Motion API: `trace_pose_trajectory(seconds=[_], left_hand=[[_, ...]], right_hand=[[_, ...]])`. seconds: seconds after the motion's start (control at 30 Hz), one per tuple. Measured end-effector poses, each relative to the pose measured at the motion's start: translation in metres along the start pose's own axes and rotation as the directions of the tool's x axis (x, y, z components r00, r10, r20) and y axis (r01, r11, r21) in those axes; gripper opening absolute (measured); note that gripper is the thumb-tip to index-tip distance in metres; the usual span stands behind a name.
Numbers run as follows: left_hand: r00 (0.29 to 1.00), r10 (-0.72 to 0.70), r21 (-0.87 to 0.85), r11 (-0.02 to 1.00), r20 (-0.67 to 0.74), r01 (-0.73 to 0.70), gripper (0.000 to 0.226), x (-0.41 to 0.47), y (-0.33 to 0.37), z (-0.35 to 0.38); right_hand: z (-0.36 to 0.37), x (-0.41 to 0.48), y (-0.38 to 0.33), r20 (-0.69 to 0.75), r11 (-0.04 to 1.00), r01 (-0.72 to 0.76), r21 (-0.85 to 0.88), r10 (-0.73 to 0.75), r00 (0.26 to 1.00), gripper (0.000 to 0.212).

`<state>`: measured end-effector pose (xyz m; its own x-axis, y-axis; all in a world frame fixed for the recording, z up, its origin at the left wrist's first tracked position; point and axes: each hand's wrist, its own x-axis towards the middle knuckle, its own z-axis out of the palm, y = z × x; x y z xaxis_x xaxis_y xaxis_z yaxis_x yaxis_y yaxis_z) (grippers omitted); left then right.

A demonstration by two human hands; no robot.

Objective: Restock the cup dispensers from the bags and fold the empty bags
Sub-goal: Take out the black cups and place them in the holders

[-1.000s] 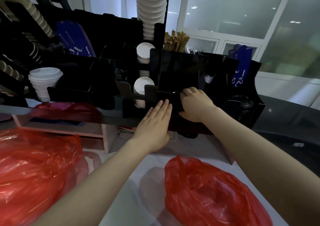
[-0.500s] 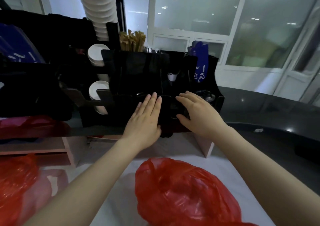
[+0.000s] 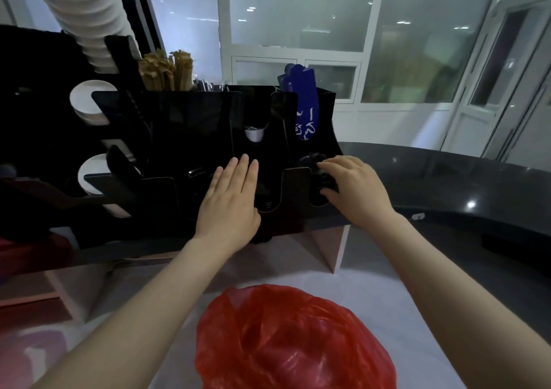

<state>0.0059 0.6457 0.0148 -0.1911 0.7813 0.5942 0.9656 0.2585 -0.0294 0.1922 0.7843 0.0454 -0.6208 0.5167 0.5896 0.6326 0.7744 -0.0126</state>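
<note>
- Black dispenser rack [image 3: 179, 138]: fills the left and centre of the view, standing behind the white table [image 3: 372, 284].
- Red bag [image 3: 292, 341]: lies rumpled on the table nearest us, between our forearms and apart from both hands. It is not folded. We cannot tell whether anything is left inside.
- White cup column [image 3: 86, 16]: rises tall out of the rack's top left. Two side slots below it show cup ends [image 3: 88, 102]. We judge these slots stocked.
- Left hand [image 3: 229, 206]: flat, fingers straight, pressed on the rack's front panel and grasping nothing. We read this as steadying the rack.
- Right hand [image 3: 354, 186]: fingers above and thumb below, curled round a dark lid stack [image 3: 319, 177] in the rack's rightmost bay. The stack is too dark to make out further.
- Status, our judgement: cup filling looks largely done and this bay is being seated. Folding the bag is not yet begun.
</note>
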Motion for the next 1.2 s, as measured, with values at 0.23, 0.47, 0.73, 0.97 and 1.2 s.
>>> trace_pose_trajectory(seconds=[0.23,0.47,0.73,0.97,1.2], left_hand=[[1.000,0.010,-0.012,1.000,-0.026,-0.011,0.078,-0.001,-0.001,-0.003],[0.999,-0.002,-0.027,1.000,-0.033,0.001,0.078,-0.001,0.001,0.000],[0.999,0.000,-0.035,0.999,-0.042,-0.001,0.078,-0.001,0.000,0.000],[1.000,0.023,-0.056,0.998,-0.002,-0.023,0.081,-0.001,-0.003,-0.004],[0.999,0.028,-0.154,0.988,-0.019,-0.030,0.076,-0.046,-0.017,-0.033]], right_hand=[[0.014,0.009,0.003,-0.004,0.990,-0.015,-0.139,0.014,1.000,0.050],[0.014,0.011,0.006,-0.042,0.993,-0.024,-0.115,0.019,0.999,0.044],[0.007,0.014,0.002,-0.225,0.996,-0.094,-0.003,0.091,0.970,0.041],[-0.006,0.009,-0.013,-0.336,0.965,-0.121,0.232,0.196,0.921,0.041],[-0.032,-0.010,-0.058,-0.307,0.898,-0.043,0.438,0.195,0.932,0.042]])
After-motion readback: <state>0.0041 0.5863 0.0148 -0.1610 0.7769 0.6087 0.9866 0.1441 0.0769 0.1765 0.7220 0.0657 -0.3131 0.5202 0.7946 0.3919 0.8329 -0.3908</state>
